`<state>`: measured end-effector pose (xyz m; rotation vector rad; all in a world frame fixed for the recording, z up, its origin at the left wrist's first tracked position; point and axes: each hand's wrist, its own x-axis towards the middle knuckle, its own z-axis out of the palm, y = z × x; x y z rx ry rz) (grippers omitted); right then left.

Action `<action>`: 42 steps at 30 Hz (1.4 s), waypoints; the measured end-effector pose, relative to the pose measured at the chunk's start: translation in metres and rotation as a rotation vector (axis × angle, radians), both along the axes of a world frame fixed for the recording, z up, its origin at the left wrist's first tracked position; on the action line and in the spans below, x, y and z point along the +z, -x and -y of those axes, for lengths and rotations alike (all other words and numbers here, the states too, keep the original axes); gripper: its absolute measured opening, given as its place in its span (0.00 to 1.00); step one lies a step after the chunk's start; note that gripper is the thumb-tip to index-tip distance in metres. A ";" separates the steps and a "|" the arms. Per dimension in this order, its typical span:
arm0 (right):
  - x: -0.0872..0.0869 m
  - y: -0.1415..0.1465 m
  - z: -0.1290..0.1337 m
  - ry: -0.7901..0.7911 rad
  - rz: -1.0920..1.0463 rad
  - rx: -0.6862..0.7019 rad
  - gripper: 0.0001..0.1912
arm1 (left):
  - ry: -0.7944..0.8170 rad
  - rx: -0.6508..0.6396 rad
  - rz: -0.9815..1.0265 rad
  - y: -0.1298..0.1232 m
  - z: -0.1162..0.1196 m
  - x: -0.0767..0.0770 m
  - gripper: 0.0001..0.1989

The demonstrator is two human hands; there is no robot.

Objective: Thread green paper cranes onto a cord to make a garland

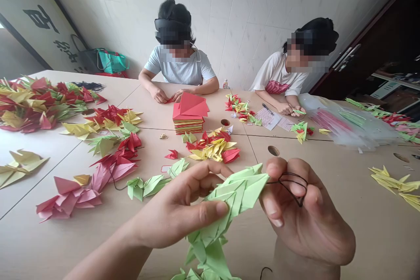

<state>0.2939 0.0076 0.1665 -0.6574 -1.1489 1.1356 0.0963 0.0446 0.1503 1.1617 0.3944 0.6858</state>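
My left hand (183,210) is closed round a string of green folded paper cranes (234,194), its thumb pressed on top of them. The green string hangs down toward the bottom edge of the view. At the right end of the cranes, a black cord (295,179) comes out and loops round the fingers of my right hand (305,210), whose thumb and fingers pinch it. Left of my left hand lie more green folded pieces (152,186) on the table, joined by cord to a pink and red strand (78,194).
A stack of red and yellow paper squares (188,118) stands mid-table (249,148). A big heap of folded cranes (36,100) lies at the left. Two people sit opposite, their hands on small paper pieces. Plastic bags (354,118) and yellow cranes (393,183) lie at the right.
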 end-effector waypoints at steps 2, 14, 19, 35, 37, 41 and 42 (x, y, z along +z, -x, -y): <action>0.000 0.000 0.000 0.003 -0.010 0.012 0.12 | -0.096 0.012 -0.040 0.001 0.001 0.000 0.22; 0.000 0.002 -0.002 0.084 -0.230 0.173 0.06 | -0.445 0.063 -0.181 0.005 0.002 0.002 0.19; 0.001 -0.002 -0.003 0.105 -0.348 0.233 0.03 | -0.407 0.036 -0.209 0.007 0.002 0.002 0.17; 0.008 -0.032 -0.017 0.063 -0.565 -0.070 0.12 | -0.376 -0.035 -0.190 0.008 0.003 0.007 0.19; 0.009 -0.035 -0.017 0.052 -0.581 -0.106 0.13 | -0.375 -0.039 -0.191 0.008 0.002 0.007 0.20; 0.009 -0.038 -0.018 0.041 -0.604 -0.150 0.15 | -0.338 -0.056 -0.183 0.007 0.003 0.005 0.20; 0.009 -0.038 -0.018 0.042 -0.608 -0.151 0.16 | -0.327 -0.064 -0.180 0.007 0.003 0.005 0.20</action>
